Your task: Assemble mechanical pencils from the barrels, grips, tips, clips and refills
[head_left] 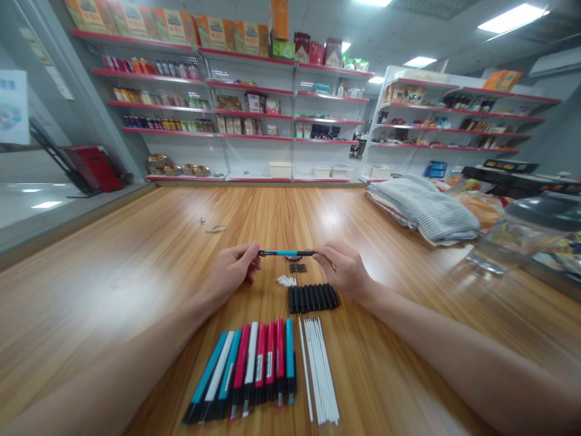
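Note:
Both my hands hold one teal pen (287, 253) level above the wooden table (136, 266). My left hand (232, 270) pinches its left end and my right hand (342, 267) pinches its dark right end. Under the pen lie small dark parts (297, 267), a heap of small white pieces (287, 280) and a row of black pen caps (312, 297). Nearer to me lie a row of teal, white and red pens (249, 369) and a bundle of white refills (320, 369).
Folded striped cloths (424, 209) lie at the right, with a clear lidded jar (526, 233) beside them. A small ring and a bent wire (216, 228) rest further out on the table. Shop shelves (254, 109) line the back wall. A red machine (93, 168) stands at the left.

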Tool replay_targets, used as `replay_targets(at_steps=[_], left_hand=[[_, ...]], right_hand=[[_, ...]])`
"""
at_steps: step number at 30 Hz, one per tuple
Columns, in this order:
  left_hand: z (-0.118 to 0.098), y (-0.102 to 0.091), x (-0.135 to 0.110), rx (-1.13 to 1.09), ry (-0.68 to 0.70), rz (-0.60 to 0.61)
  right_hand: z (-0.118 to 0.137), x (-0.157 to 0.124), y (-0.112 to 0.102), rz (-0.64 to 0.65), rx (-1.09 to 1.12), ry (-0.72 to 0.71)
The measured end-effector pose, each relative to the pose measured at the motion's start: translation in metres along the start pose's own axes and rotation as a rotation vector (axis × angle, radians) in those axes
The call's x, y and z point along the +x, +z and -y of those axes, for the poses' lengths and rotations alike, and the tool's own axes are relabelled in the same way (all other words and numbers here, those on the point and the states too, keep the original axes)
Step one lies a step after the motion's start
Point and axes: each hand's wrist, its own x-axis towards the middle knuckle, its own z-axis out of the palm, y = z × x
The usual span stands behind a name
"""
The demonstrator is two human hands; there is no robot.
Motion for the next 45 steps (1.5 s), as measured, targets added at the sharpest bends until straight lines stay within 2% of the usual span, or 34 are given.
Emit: replay_targets(at_steps=[6,10,16,20,27,33,38,45], left_hand=[[-0.005,-0.008,0.001,-0.682,-0.256,0.224],[-0.008,-0.011,-0.003,-0.884,-0.341,0.339],[0.0,-0.012,-0.004,-0.879,-0.344,0.391],[-0.004,-0.011,-0.003,-0.942,-0.38,0.397],[-0.009,-0.012,-0.001,-0.97,-0.415,0.33],[0.0,-0.001,0.001,-0.65,-0.241,0.224],[0.004,0.004,-0.002,-0.53,-0.087,0.159],[0.004,0.008,-0.002,-0.385,-0.04,0.112]], right_hand=[[-0.001,-0.002,0.001,-0.019,0.025,0.004],[0.003,-0.001,0.001,-0.04,0.055,-0.003],[0.004,-0.002,-0.001,-0.058,0.073,0.024],[0.004,-0.001,0.002,-0.067,0.049,0.021],[0.005,0.001,0.002,-0.039,-0.032,0.006],[0.002,0.001,0.001,0.02,-0.066,0.018],[-0.003,0.0,0.002,0.054,-0.083,0.034],[0.0,-0.001,0.001,0.111,-0.068,0.062]])
